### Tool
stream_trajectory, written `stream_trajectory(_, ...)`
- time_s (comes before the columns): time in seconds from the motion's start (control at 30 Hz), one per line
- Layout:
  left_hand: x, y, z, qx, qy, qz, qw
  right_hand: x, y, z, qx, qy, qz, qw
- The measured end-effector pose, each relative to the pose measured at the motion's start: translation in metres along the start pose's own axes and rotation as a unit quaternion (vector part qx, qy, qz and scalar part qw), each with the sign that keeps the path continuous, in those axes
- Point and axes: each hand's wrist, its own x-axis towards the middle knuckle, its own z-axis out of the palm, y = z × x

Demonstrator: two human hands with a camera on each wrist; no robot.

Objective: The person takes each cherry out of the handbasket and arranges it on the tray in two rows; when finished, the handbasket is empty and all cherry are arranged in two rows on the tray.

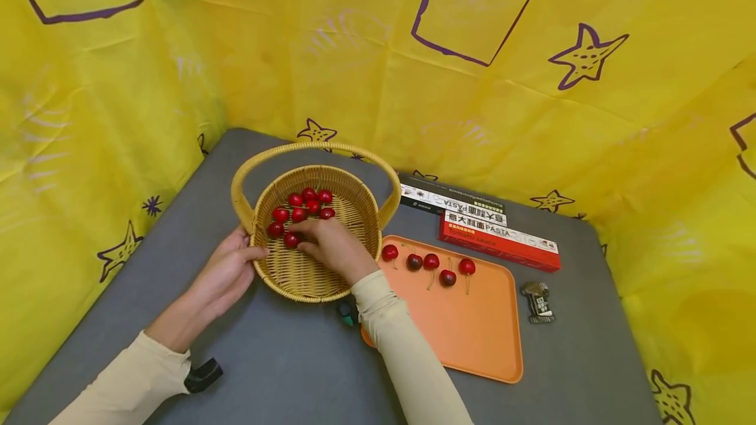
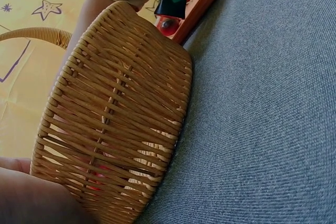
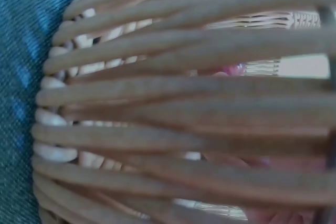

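Observation:
A round wicker basket (image 1: 367, 215) with an arched handle stands at the middle-left of the grey table. My left hand (image 1: 227, 274) grips its left rim near the handle's foot, thumb over the edge. Inside the basket my right hand (image 1: 333, 248) pinches a red cherry (image 1: 291, 240) between thumb and fingers. Several other cherries (image 1: 296, 200) lie in a cluster along the left and back of the basket floor. In the left wrist view the woven wall (image 2: 115, 103) fills the middle. Weave (image 3: 157, 93) covers most of the right wrist view, largely hiding the right hand.
Right of the basket lies an orange tray (image 1: 472, 340) with several stemmed cherries (image 1: 431, 261) along its back. Behind it are a red pasta box (image 1: 502, 244) and a black-and-white one (image 1: 451, 199). A small dark toy-like object (image 1: 538, 302) lies right of the tray.

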Motion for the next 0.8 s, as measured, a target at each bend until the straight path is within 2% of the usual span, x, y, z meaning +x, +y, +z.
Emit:
stream_trajectory(0.23, 0.0, 0.0, 0.0, -0.001, 0.001, -0.001, 1.0, -0.002, -0.001, 0.0, -0.009, 0.001, -0.005, 0.9999)
stream_trajectory(0.5, 0.001, -0.001, 0.0, -0.002, 0.002, -0.002, 1.0, -0.004, 0.001, -0.005, 0.027, 0.028, -0.017, 0.9991)
stream_trajectory(0.63, -0.001, 0.0, -0.001, 0.001, 0.003, -0.004, 1.0, -0.014, -0.008, -0.018, 0.049, 0.044, -0.009, 0.9978)
stream_trajectory(0.8, -0.001, 0.0, -0.003, 0.005, 0.002, -0.002, 1.0, -0.033, -0.027, -0.049, 0.075, 0.077, -0.004, 0.9942)
